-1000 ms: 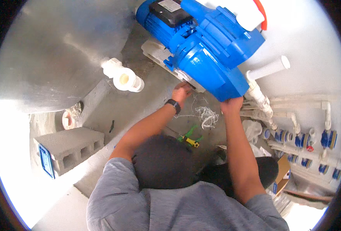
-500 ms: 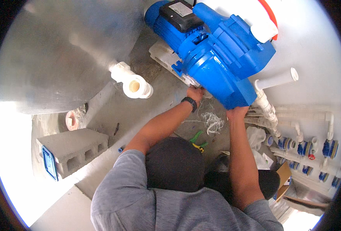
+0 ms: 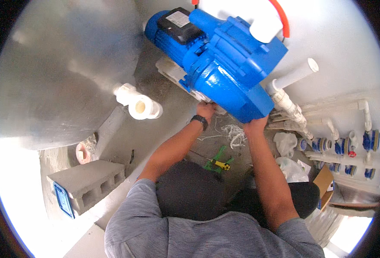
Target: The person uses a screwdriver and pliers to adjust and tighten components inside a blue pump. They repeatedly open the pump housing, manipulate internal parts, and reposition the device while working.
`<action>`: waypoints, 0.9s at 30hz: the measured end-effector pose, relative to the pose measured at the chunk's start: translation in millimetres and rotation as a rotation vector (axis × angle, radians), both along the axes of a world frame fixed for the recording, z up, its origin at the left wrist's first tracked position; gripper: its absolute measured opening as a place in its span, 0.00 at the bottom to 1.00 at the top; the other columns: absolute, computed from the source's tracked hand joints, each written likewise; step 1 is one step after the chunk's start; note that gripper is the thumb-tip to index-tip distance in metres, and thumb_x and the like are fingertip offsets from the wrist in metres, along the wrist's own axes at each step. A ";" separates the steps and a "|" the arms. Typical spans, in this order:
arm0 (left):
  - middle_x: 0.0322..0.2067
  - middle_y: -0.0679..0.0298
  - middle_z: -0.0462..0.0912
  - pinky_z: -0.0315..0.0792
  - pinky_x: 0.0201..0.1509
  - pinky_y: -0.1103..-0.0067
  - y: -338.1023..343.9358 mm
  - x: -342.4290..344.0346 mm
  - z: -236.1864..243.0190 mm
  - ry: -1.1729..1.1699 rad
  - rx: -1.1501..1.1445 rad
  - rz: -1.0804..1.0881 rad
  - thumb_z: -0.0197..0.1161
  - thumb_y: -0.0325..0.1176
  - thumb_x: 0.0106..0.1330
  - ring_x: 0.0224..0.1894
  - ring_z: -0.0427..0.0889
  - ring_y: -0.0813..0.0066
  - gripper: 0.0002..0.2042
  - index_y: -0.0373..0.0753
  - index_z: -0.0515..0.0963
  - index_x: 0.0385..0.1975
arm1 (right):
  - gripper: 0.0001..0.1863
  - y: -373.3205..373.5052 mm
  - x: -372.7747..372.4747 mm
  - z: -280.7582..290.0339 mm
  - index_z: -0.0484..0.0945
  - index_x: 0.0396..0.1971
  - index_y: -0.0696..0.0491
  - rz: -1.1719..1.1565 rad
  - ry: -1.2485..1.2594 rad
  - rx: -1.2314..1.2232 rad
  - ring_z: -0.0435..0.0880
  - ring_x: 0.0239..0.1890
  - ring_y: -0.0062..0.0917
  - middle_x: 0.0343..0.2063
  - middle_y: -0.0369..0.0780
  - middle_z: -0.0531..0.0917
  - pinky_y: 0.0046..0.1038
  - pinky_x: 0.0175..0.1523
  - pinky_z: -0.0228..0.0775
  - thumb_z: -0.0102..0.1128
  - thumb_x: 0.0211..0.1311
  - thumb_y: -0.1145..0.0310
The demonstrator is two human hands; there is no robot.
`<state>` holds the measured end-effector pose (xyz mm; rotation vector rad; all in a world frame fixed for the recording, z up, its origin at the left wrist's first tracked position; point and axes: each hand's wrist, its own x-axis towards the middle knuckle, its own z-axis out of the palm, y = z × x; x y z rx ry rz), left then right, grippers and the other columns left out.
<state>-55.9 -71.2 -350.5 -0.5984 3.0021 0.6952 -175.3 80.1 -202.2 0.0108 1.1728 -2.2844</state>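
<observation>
A large blue electric water pump (image 3: pixel 224 81) with a black box on top of its motor rests on a pale concrete block (image 3: pixel 168 71). My left hand (image 3: pixel 206 110), with a black watch on the wrist, reaches to the base of the pump beside the block. Its fingers look curled, but what lies in them is hidden. Against the lower front end of the pump is my right hand (image 3: pixel 255 125), its fingers out of sight behind the blue casing. White stringy strands (image 3: pixel 235 134) lie on the floor between my arms. Nearer me are a yellow-handled screwdriver (image 3: pixel 221 164) and a green-handled tool (image 3: pixel 219 154).
A white pipe fitting (image 3: pixel 140 107) juts from the metal tank (image 3: pixel 82 69) on the left. A hollow concrete block (image 3: pixel 89 182) stands below it. White pipes with blue valves (image 3: pixel 342 147) run along the right wall, near plastic bags (image 3: pixel 292 170) and a cardboard box (image 3: pixel 323 182).
My view has shifted, so the pump and my hands appear further left. Both hands keep their places against the pump. More of the screwdriver now shows beyond my knee.
</observation>
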 end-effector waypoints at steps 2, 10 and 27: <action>0.56 0.66 0.82 0.70 0.62 0.62 -3.5 -2.0 -4.9 -0.304 -0.089 -0.080 0.55 0.39 0.69 0.58 0.78 0.60 0.15 0.54 0.80 0.52 | 0.24 -1.4 1.9 2.7 0.73 0.60 0.46 -0.033 -0.002 0.006 0.81 0.57 0.36 0.56 0.38 0.81 0.46 0.65 0.71 0.46 0.75 0.46; 0.41 0.66 0.87 0.77 0.45 0.70 7.8 -1.2 -12.6 0.797 1.927 0.878 0.63 0.33 0.64 0.41 0.83 0.64 0.12 0.46 0.83 0.46 | 0.22 -3.8 9.8 10.7 0.72 0.60 0.49 -0.119 -0.138 0.010 0.80 0.57 0.34 0.56 0.38 0.81 0.44 0.64 0.72 0.48 0.75 0.51; 0.54 0.68 0.79 0.77 0.52 0.70 4.4 48.9 -1.0 0.671 1.568 0.676 0.59 0.41 0.75 0.53 0.79 0.71 0.18 0.42 0.71 0.60 | 0.21 0.4 57.3 12.8 0.77 0.51 0.56 -0.303 -0.080 0.284 0.81 0.48 0.31 0.44 0.41 0.82 0.34 0.58 0.71 0.45 0.74 0.55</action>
